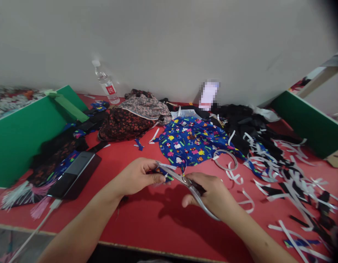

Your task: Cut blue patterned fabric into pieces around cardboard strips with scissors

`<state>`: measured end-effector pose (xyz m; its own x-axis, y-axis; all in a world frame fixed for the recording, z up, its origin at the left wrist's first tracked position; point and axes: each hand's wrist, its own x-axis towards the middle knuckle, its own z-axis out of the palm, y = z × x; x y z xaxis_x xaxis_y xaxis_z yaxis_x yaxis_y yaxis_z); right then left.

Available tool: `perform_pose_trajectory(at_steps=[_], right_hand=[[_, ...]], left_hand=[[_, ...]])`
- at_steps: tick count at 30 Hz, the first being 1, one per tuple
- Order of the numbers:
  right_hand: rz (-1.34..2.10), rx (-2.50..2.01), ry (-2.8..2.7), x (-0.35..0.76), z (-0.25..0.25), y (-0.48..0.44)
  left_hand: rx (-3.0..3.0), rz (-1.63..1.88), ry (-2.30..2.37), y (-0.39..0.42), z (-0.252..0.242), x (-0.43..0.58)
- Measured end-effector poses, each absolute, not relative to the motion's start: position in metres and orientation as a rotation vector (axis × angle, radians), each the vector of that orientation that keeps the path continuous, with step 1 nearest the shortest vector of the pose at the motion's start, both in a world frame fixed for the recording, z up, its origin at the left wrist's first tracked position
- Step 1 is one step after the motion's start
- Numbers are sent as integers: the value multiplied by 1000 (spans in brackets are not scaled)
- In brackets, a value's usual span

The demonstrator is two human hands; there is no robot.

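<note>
My left hand is closed in a pinch on a small blue printed fabric piece with a white strip, held just above the red table. My right hand grips a pair of metal scissors, whose blades point left and meet that piece. Just behind the hands lies a larger blue cartoon-print fabric.
Several white and black strip offcuts litter the right side, with a white loop near the blue cloth. Dark floral cloths and a water bottle sit at the back. A dark power bank lies left. Green boards flank the table.
</note>
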<state>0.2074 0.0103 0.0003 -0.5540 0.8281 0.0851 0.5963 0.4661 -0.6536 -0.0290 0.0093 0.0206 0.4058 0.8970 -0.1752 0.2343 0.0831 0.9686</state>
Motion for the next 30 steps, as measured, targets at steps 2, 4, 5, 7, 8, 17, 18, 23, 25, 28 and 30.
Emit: perform_pose_trajectory(at_steps=[2,4,5,7,8,17,18,23,25,28,30], right_hand=[[802,-1206,-2329,207,0,10],[799,-1213,-2332,207,0,10],[798,-1217,-2334,207,0,10],[798,-1222,-2331,206,-1,10],[806,-1224,-2326,206,-1,10],[1262,-1118,-2170,221,6,19],[1331,-1141,-2081,222,7,20],[1457,-1228,-1590,213,8,19],[1475,-1142,-1468,206,7,16],[1527,-1043,-1437,200,3,10],[1543,-1007,-1467,198,-1,8]], left_hand=[[1426,671,1080,9,21,-29],[1424,667,1078,9,21,-29],[1424,664,1076,9,21,-29],[1421,661,1069,9,21,-30],[1420,658,1064,9,21,-31],[1261,689,1014,8,23,-26],[1224,704,987,7,23,-25],[1265,677,997,6,26,-16],[1392,611,1110,4,30,-9],[1592,488,1253,1,36,7],[1680,433,1288,0,39,19]])
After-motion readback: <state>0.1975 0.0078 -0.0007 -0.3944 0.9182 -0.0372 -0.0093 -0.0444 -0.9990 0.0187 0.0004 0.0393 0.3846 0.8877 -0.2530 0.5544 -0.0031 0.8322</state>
